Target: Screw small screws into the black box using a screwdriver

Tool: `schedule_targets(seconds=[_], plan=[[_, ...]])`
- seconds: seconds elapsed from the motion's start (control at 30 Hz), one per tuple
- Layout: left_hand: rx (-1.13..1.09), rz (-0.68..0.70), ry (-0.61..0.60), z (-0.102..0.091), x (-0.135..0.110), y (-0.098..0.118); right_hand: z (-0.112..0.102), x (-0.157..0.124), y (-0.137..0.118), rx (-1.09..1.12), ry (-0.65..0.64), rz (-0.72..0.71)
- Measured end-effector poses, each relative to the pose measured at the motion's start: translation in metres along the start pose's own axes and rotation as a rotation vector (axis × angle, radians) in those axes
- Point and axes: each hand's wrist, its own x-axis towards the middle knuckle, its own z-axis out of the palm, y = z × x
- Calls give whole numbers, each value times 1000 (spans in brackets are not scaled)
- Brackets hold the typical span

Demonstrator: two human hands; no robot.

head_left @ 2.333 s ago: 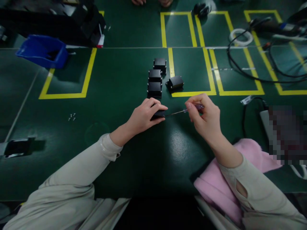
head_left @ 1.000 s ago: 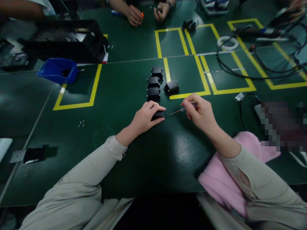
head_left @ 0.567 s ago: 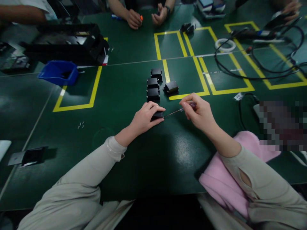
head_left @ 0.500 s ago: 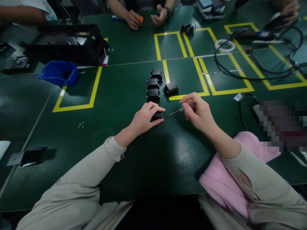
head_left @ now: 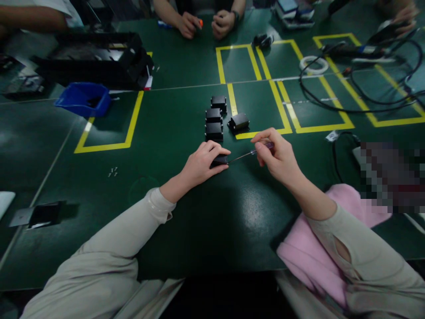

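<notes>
Fingers and thumb of my left hand (head_left: pixel 203 163) are closed round a small black box (head_left: pixel 220 161) on the green table; part of the box is hidden by the hand. My right hand (head_left: pixel 275 153) grips a screwdriver (head_left: pixel 271 145) by its clear purplish handle. Its thin shaft slants down to the left, and the tip meets the right end of the held box. Just beyond are several similar black boxes (head_left: pixel 214 130) in a column. Another black box (head_left: pixel 239 122) sits to their right, slightly turned.
Several small screws (head_left: pixel 113 172) lie to the left. A blue bin (head_left: pixel 84 99) stands near a long black rack (head_left: pixel 96 60). Pink cloth (head_left: pixel 308 252) lies under my right forearm. Black cables (head_left: pixel 335 105) loop at the right. Across the table are a co-worker's hands (head_left: pixel 223 24).
My hands keep their hold, with the screwdriver tip still at the box end. The view has shifted slightly. Across the table, the co-worker's hands have changed their pose.
</notes>
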Motion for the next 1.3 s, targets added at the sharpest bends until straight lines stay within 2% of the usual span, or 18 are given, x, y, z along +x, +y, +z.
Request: schedule_targets(seconds=[1.3], plan=[[5, 5, 15, 0, 0, 0, 1, 1, 2, 58, -11, 52]])
